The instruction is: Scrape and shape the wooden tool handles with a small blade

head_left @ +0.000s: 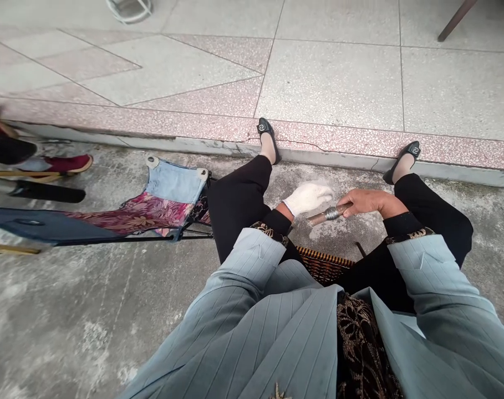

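My right hand (365, 201) is bare and closed around a short wooden stick wrapped with wire (330, 213). The coil of silvery wire sits around the stick's middle, and its plain end points left. Just beside it, my left hand (309, 198) wears a white knitted glove. Its fingers stretch loosely to the right above the stick, with nothing visible in them. Both hands are between my knees, over the concrete ground.
Beneath me shows the edge of a woven seat (324, 265). To the left stands a folding lounger with flowered and blue cloth (168, 194). Another person's red shoe (71, 164) is beyond it. A raised tiled step (330, 83) runs ahead, under my feet.
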A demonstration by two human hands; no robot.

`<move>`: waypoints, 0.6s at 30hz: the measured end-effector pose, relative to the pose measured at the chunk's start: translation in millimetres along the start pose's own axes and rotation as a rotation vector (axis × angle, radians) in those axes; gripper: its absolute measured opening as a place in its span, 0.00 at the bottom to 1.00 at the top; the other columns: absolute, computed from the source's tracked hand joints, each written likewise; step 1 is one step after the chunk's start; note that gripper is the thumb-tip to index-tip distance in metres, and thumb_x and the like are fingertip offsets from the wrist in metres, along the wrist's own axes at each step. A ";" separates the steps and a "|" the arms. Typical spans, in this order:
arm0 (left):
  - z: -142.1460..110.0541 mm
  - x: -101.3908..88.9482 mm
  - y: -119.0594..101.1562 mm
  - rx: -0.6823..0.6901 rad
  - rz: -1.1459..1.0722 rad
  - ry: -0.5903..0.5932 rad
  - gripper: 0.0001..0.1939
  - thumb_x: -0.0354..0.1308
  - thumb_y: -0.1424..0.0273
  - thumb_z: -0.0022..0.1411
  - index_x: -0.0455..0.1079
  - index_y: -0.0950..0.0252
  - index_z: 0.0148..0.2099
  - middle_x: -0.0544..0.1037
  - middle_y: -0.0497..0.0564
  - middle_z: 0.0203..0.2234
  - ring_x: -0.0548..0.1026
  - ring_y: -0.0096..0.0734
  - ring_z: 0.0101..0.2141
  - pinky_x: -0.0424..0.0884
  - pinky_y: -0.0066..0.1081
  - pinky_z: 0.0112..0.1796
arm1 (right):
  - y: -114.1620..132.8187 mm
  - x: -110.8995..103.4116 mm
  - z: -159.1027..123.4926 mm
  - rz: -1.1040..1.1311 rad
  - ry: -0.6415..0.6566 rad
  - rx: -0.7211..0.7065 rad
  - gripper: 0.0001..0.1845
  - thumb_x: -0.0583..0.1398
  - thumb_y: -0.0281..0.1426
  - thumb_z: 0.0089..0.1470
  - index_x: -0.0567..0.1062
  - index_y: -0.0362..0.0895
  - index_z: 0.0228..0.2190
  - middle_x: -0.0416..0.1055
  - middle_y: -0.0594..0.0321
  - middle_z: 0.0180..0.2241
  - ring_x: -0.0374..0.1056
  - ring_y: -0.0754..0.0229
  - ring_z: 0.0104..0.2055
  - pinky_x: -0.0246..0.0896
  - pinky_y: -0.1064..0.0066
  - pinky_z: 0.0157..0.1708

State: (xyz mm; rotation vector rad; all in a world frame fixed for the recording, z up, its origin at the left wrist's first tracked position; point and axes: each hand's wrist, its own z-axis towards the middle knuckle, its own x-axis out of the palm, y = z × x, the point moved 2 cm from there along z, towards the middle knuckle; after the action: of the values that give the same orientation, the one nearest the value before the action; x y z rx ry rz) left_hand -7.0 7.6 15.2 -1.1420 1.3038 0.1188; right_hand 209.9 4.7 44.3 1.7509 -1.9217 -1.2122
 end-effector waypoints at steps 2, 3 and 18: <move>3.5 5.6 6.6 -0.019 -0.266 0.040 0.13 0.54 0.66 0.73 0.79 0.64 0.46 0.83 0.52 0.40 0.78 0.33 0.39 0.71 0.31 0.42 | 4.4 -2.8 -7.8 0.153 -0.025 -0.083 0.22 0.69 0.43 0.50 0.85 0.44 0.44 0.76 0.64 0.32 0.67 0.61 0.32 0.60 0.69 0.34; 5.0 9.9 9.1 -0.041 -0.402 0.081 0.13 0.55 0.65 0.72 0.78 0.66 0.45 0.82 0.52 0.37 0.77 0.31 0.35 0.71 0.30 0.39 | 5.3 -5.2 -10.8 0.234 -0.090 -0.110 0.24 0.69 0.44 0.50 0.84 0.43 0.44 0.75 0.64 0.31 0.66 0.61 0.31 0.60 0.69 0.34; -9.0 -3.6 -9.3 -0.008 -0.518 0.172 0.20 0.53 0.56 0.68 0.76 0.68 0.37 0.76 0.49 0.29 0.70 0.27 0.29 0.66 0.28 0.34 | -6.7 -9.4 6.3 -0.399 -0.497 0.392 0.16 0.63 0.36 0.62 0.83 0.44 0.49 0.81 0.50 0.45 0.74 0.49 0.44 0.60 0.66 0.38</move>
State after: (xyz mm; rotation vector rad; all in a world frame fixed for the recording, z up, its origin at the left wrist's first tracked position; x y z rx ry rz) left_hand -8.4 -1.4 25.0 -1.4859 1.1154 -0.3620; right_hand 212.3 16.4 38.7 2.2882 -2.2750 -1.6168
